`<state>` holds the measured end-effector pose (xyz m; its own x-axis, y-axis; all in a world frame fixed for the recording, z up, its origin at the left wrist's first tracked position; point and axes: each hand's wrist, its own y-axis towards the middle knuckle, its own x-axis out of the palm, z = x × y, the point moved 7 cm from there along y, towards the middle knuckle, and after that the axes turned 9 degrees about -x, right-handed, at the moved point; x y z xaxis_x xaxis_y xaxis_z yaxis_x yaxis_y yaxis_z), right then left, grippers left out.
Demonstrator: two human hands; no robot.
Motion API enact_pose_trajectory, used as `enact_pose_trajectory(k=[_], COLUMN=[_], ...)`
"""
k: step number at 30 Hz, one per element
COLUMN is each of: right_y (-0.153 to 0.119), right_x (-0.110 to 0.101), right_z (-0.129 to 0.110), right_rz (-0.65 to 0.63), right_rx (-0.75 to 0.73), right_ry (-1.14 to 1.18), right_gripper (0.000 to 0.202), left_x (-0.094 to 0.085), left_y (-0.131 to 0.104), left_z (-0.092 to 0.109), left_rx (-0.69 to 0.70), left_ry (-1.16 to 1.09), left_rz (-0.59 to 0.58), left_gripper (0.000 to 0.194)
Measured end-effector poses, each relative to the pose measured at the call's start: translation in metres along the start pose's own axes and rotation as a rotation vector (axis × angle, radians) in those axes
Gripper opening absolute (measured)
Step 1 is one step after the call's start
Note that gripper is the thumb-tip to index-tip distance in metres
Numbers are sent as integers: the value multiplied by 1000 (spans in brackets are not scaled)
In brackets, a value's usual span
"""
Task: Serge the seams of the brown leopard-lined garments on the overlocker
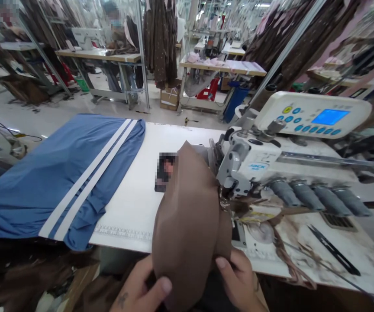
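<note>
A piece of brown fabric [190, 208] stretches from the sewing machine [252, 160] down over the table's front edge. My left hand [144, 286] grips its lower left side, thumb on top and fingers hidden beneath. On the lower right side, my right hand [239, 277] pinches the fabric's edge between thumb and fingers. The fabric's right edge lies at the machine's needle area, where the fabric hides part of the view. Both hands are in front of the white table [125, 208], close to its edge.
Blue fabric with two white stripes [86, 173] covers the table's left part. Black tweezers [334, 251] and brown scraps [291, 255] lie at the right. A control panel [317, 115] tops the machine. Behind stand other sewing tables [222, 67], hanging garments [161, 43] and a seated person [115, 34].
</note>
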<state>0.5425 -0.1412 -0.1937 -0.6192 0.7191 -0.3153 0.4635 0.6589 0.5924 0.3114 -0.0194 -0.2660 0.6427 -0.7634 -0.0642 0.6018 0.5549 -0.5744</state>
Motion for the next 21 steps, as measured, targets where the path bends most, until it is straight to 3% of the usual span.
enact_pose_trajectory(k=[3,6,11,16,21], right_y=[2,2,-4,-12,-13], right_x=[0,2,2,4,7], right_z=[0,0,2,10,5], right_rz=[-6,-31,-20,-50,-83], right_rx=[15,26,35,60,-31], right_ry=[30,52,57,83,104], right_gripper=[50,56,55,57,64], left_x=[-13,-16,-22,-9,-30], left_y=[2,-4,-10,-19,-30], left_z=[19,37,25,32,29], left_rx=[82,176,141,130,113], left_ry=[-119,-65,-319,-167,-422], left_rz=[153,130,225,210,339], left_gripper=[51,42,49,54,55])
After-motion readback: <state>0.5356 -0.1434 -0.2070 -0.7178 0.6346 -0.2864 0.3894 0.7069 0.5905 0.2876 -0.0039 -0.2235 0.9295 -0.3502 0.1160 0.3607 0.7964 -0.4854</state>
